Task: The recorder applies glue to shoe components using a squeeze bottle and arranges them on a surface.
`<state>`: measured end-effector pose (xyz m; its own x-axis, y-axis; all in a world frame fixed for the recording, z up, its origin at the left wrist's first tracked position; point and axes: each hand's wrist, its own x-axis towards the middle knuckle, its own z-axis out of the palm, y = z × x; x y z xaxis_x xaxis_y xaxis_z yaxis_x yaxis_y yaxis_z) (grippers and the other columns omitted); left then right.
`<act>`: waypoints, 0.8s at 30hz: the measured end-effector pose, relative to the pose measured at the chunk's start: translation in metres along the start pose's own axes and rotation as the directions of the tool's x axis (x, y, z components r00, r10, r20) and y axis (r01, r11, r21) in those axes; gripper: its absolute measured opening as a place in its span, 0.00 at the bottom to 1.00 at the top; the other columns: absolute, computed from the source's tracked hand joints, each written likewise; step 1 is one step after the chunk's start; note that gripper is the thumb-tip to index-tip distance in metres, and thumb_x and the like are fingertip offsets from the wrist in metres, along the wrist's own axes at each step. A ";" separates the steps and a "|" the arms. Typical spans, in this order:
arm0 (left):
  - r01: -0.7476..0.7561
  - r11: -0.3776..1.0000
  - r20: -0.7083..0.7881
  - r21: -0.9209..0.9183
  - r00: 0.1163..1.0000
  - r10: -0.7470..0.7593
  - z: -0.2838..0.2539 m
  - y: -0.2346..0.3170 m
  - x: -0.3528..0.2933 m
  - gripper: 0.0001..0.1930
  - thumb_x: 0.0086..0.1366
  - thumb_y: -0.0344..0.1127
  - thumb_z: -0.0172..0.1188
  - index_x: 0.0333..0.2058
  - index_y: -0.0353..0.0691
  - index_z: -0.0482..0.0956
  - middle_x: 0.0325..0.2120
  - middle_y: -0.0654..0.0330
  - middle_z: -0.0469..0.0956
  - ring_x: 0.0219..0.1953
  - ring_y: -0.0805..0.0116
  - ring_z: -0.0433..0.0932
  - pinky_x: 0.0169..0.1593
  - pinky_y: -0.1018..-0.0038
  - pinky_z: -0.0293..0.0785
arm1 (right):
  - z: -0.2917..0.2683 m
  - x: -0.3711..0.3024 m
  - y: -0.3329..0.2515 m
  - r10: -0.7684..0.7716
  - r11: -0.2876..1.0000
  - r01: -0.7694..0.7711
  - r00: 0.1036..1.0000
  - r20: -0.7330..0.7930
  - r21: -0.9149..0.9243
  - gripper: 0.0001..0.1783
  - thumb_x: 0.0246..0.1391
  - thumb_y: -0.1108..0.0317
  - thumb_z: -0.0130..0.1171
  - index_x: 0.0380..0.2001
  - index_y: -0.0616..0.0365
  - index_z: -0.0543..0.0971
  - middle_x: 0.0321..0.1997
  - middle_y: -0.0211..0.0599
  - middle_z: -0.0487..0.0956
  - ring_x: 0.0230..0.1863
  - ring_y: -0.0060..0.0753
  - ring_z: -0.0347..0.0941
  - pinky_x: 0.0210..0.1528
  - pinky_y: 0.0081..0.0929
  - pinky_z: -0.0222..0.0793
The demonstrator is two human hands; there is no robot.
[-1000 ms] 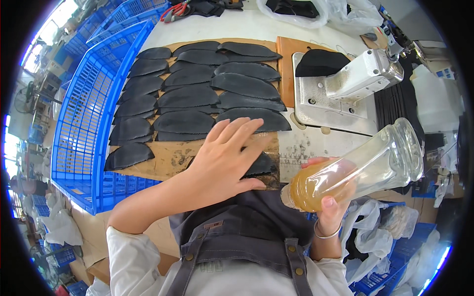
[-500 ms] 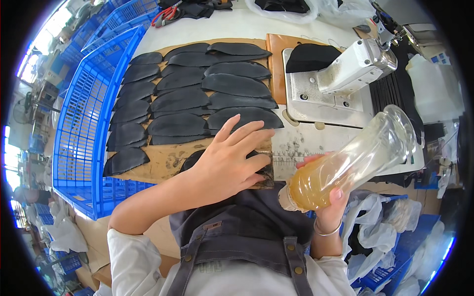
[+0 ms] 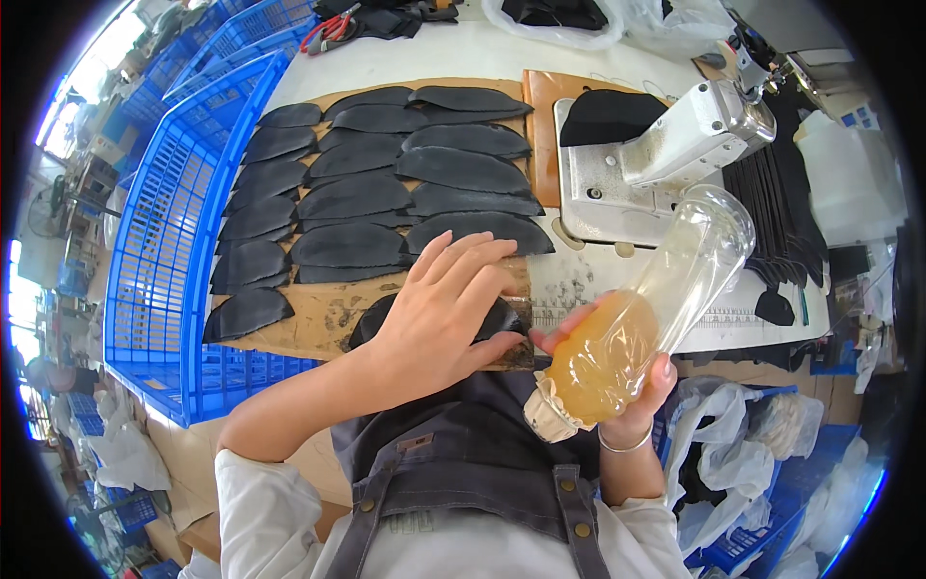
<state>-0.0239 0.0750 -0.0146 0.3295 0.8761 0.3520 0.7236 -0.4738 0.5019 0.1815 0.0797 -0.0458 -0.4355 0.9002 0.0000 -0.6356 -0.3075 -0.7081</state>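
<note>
Left of our left hand (image 3: 439, 314) stands one blue crate (image 3: 164, 280); above its fingers lie about sixteen black cut pieces (image 3: 386, 193) in rows. The left hand presses flat and spread on another black piece (image 3: 371, 323). Our right hand (image 3: 617, 386) grips one clear bottle (image 3: 646, 309) of amber liquid, tilted lower than half a second ago.

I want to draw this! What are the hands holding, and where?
The right hand holds a clear bottle by its amber-filled end. The left hand presses flat on a black piece.
</note>
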 end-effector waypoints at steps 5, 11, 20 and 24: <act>0.044 0.999 -0.063 0.021 0.997 -0.043 -0.004 -0.003 -0.015 0.12 0.45 0.32 0.65 0.25 0.40 0.70 0.50 0.52 0.65 0.56 0.51 0.61 0.58 0.55 0.54 | 0.008 0.008 0.008 0.017 0.998 -0.023 0.997 0.080 0.064 0.42 0.40 0.41 0.55 0.51 0.62 0.60 0.45 0.54 0.70 0.45 0.51 0.70 0.53 0.46 0.64; 0.190 0.936 -0.281 -0.296 0.919 -0.275 -0.044 -0.013 -0.035 0.09 0.47 0.28 0.63 0.23 0.39 0.69 0.45 0.52 0.70 0.48 0.53 0.68 0.49 0.68 0.64 | 0.020 0.006 0.010 0.008 0.998 -0.008 1.000 0.003 -0.056 0.42 0.42 0.40 0.54 0.51 0.62 0.61 0.44 0.54 0.70 0.43 0.49 0.71 0.54 0.50 0.61; 0.377 0.862 -0.670 -0.339 0.547 -0.502 -0.179 -0.102 -0.090 0.05 0.54 0.33 0.59 0.27 0.38 0.74 0.43 0.55 0.74 0.46 0.66 0.71 0.50 0.72 0.64 | 0.025 0.012 0.008 -0.035 0.975 0.054 0.995 0.092 -0.217 0.37 0.50 0.38 0.44 0.52 0.58 0.60 0.41 0.47 0.69 0.40 0.43 0.71 0.51 0.50 0.65; 0.474 0.748 -0.749 0.465 0.661 0.047 -0.186 -0.154 -0.052 0.08 0.45 0.34 0.61 0.21 0.38 0.73 0.40 0.50 0.75 0.45 0.54 0.71 0.50 0.65 0.64 | 0.029 0.010 0.007 -0.049 0.980 0.064 0.995 0.088 -0.187 0.37 0.50 0.39 0.44 0.52 0.58 0.60 0.40 0.47 0.69 0.40 0.43 0.71 0.50 0.49 0.66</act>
<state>-0.2651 0.0857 0.0370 -0.2025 0.4893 0.8483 0.9793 0.1020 0.1750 0.1539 0.0777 -0.0303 -0.4586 0.8834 0.0966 -0.5322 -0.1860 -0.8260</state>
